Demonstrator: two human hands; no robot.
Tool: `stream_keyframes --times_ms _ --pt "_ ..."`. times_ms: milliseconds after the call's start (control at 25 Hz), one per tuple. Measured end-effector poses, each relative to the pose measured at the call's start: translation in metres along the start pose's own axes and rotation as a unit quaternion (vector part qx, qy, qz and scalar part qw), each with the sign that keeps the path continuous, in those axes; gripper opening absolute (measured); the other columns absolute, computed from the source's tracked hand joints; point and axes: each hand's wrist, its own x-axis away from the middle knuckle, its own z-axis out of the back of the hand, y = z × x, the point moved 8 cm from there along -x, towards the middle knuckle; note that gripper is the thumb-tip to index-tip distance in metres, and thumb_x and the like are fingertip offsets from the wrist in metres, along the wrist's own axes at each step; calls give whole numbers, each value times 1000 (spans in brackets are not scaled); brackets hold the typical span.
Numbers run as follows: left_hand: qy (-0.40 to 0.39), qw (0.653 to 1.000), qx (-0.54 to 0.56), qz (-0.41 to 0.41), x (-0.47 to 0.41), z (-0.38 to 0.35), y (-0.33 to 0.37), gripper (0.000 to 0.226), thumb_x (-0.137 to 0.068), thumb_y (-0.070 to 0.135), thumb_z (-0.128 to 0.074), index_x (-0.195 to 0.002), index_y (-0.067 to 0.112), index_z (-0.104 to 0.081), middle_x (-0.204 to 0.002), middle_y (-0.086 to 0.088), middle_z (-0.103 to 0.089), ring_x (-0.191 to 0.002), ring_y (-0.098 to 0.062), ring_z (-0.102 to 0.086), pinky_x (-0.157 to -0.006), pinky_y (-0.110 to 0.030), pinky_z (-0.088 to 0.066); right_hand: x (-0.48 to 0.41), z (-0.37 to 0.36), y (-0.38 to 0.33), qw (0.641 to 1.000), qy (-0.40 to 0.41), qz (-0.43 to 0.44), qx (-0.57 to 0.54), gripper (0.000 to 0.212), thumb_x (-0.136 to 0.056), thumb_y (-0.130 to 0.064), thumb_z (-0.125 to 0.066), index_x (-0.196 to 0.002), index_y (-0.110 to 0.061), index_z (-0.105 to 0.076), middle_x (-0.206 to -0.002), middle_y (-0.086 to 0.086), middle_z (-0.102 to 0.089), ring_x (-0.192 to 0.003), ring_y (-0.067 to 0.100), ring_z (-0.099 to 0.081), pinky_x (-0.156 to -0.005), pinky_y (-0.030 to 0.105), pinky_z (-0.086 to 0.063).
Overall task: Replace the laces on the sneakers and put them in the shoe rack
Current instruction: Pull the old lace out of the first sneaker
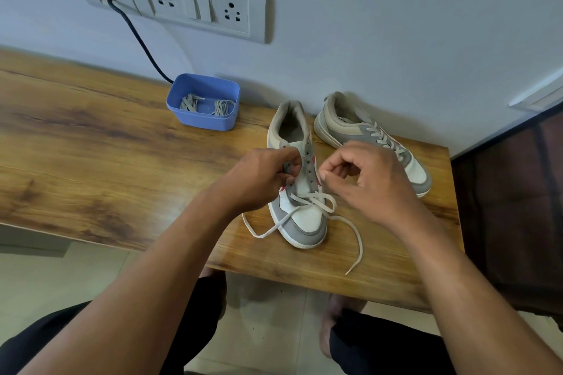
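The near sneaker [307, 219] stands at the centre of the frame on the wooden surface [106, 146], toe towards the person. Its white lace [360, 237] is threaded only through the lowest holes, and both ends trail loose over the wood.

The left hand [259, 176] has its fingers [288, 161] clamped on the left eyelet flap. The right hand [371, 179] hovers just right of the tongue with its fingers curled together. Whether they pinch the lace I cannot tell.

Risks, as I judge them:
- A sharp pull on the lace could drag the sneaker towards the front edge, because only one flap is being held.
- The right lace end lies close to that edge and could slide off, or snag under a forearm.
- A tip could catch in an eyelet if it is drawn out at an angle.
- The old lace could get mixed up with the spare laces [189, 103] if it is dropped into the blue box [201, 119].

Counted:
- Two sneakers: the near one and the far sneaker [344, 128], right of centre by the wall and fully laced.
- One lace in each sneaker.
- One blue box, above and to the left of the sneakers.
- Two grey lace bundles inside it.
- Two hands.
- No shoe rack is in view.
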Motion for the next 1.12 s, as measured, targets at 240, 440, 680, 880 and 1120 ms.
stream_keyframes --times_ms 240,440,680,880,1120 --pt "1 1000 -19 -4 -2 -1 2 15 -95 10 -64 -103 23 -60 -89 6 -63 -83 -11 -59 -71 -30 -49 4 -46 -6 981 -108 8 160 11 -85 -39 -80 -94 -34 -75 -91 -14 -60 -82 7 -62 -69 32 -53" --pt "4 1000 -11 -7 -1 -1 2 16 -95 9 -64 -103 22 -62 -89 8 -64 -83 -7 -60 -70 -26 -49 4 -18 4 989 -84 -50 114 11 -77 -36 -79 -80 -32 -68 -82 -14 -60 -74 2 -60 -63 27 -48" --pt "8 1000 -11 -6 0 -1 0 16 -94 9 -65 -102 23 -61 -88 7 -64 -82 -10 -60 -69 -28 -49 4 -37 1 985 -123 -11 121 14 -83 -34 -84 -93 -33 -74 -88 -15 -64 -79 0 -62 -67 30 -53" --pt "9 1000 3 -2 1 0 -1 17 -94 7 -64 -101 23 -62 -89 7 -65 -84 -12 -63 -71 -30 -51 3 -13 10 990 -73 -64 104 13 -83 -36 -80 -85 -35 -67 -81 -17 -66 -75 -3 -62 -64 24 -49" --pt "7 1000 0 -3 0 0 0 17 -94 8 -64 -100 24 -61 -90 5 -66 -84 -13 -63 -74 -37 -56 2 -7 17 995 -39 -83 38 12 -82 -24 -82 -81 -30 -72 -77 -15 -71 -71 0 -67 -72 36 -62"
